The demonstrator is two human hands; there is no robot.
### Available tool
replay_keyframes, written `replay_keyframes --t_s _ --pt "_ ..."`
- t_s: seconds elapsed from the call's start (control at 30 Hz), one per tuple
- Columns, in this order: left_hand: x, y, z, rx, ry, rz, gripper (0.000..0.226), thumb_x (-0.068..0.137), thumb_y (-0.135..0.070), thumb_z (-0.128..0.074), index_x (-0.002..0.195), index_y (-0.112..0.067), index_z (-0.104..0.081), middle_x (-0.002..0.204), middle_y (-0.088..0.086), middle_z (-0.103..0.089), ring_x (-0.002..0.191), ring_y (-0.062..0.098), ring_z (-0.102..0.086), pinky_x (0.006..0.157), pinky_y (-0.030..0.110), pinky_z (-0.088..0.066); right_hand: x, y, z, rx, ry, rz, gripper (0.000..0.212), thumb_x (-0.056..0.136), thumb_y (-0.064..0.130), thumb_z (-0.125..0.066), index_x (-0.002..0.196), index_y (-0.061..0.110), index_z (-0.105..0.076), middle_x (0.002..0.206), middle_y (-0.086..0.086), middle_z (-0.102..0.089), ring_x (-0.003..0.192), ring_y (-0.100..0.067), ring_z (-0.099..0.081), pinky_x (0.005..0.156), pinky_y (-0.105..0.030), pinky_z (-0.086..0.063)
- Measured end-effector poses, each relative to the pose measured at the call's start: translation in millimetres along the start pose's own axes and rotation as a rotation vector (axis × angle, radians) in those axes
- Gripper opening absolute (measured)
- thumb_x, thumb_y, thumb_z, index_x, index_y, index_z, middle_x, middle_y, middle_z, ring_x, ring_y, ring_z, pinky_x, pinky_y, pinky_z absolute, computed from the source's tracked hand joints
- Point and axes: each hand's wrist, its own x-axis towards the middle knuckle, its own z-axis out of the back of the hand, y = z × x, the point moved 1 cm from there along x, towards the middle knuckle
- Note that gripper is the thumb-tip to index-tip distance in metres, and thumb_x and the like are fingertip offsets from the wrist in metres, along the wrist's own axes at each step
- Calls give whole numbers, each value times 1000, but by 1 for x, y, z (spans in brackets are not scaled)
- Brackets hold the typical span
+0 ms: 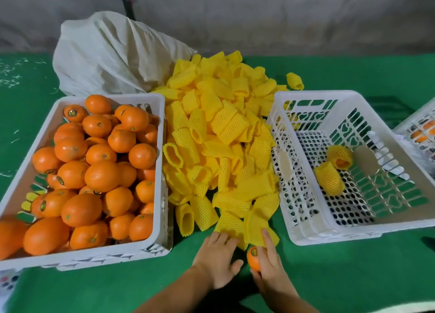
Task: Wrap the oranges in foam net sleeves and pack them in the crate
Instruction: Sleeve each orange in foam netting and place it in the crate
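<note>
Early stage: two wrapped oranges (334, 169) in the crate (306, 228) at 3 o'clock. Right hand (270, 263) grips a bare orange (253, 258); left hand (219, 261), fingers straight, touches a sleeve (229, 223). The source crate (160, 171) at 9 o'clock is full.

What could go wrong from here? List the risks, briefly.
1. The right hand holds an orange while also touching a foam sleeve at the pile's edge; the fruit might slip and roll across the green table.
2. The left hand lies open on overlapping sleeves, so it may pick up more than one.
3. The left crate is heaped with oranges; a bump could spill some.
</note>
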Motion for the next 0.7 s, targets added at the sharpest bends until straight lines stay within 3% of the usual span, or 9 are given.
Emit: replay_keyframes --t_s 0.07,0.13,0.2,0.3,0.37,0.5,0.6,0.67,0.7 --pt "1 -12 -2 -307 35 -7 68 100 -55 -52 160 -32 -31 158 1 -44 145 26 -38 123 41 -30 6 4 -6 -6 133 -20 62 100 9 -55 157 13 -31 165 11 31 155 -22 -19 121 -31 -27" --pt "3 -24 -3 -751 98 -12 66 97 -43 -61 157 -38 -35 151 -7 -54 138 16 -50 120 39 -38 20 5 -3 6 108 -10 59 103 12 -49 158 13 -26 159 16 42 157 -15 -4 124 -33 -22" --pt "8 -32 1 -1038 128 64 68 93 -30 -64 153 -35 -33 134 -4 -64 123 17 -61 110 38 -47 27 7 2 23 56 3 57 103 13 -50 156 9 -29 160 18 41 157 -13 -3 123 -36 -30" --pt "14 -37 10 -1325 102 226 56 98 -10 -62 143 -22 -31 94 8 -58 75 17 -55 63 26 -45 30 11 4 98 38 31 68 96 9 -56 158 8 -27 164 17 34 160 -15 -7 114 -33 -41" --pt "16 -33 15 -1356 1 261 45 101 -7 -61 137 -16 -36 88 9 -57 69 12 -55 57 23 -46 36 20 8 149 49 32 71 93 12 -63 156 15 -31 165 18 32 156 -13 -22 104 -32 -51" --pt "10 -23 20 -1313 -219 253 38 99 -10 -67 132 -16 -50 101 7 -67 77 2 -65 70 16 -53 39 42 17 296 1 86 76 93 26 -58 154 52 -21 168 24 21 146 1 -35 104 -30 -53" --pt "0 -18 32 -1413 -337 348 48 83 -31 -76 126 -24 -56 106 9 -70 82 12 -69 72 27 -57 43 45 27 357 -214 -10 55 104 12 -52 150 41 -43 166 11 -18 138 -11 -50 107 -36 -52" --pt "-8 -13 40 -1476 -350 359 52 74 -40 -74 123 -27 -60 112 9 -72 91 23 -72 75 36 -60 52 48 36 338 -374 -25 38 105 10 -56 131 36 -63 136 6 -49 118 -17 -61 95 -42 -55" --pt "-12 -11 44 -1505 -348 340 51 75 -41 -74 123 -27 -61 112 9 -73 91 26 -73 74 37 -60 57 51 40 341 -414 -9 32 104 11 -58 122 35 -68 121 11 -53 109 -14 -62 89 -41 -56"
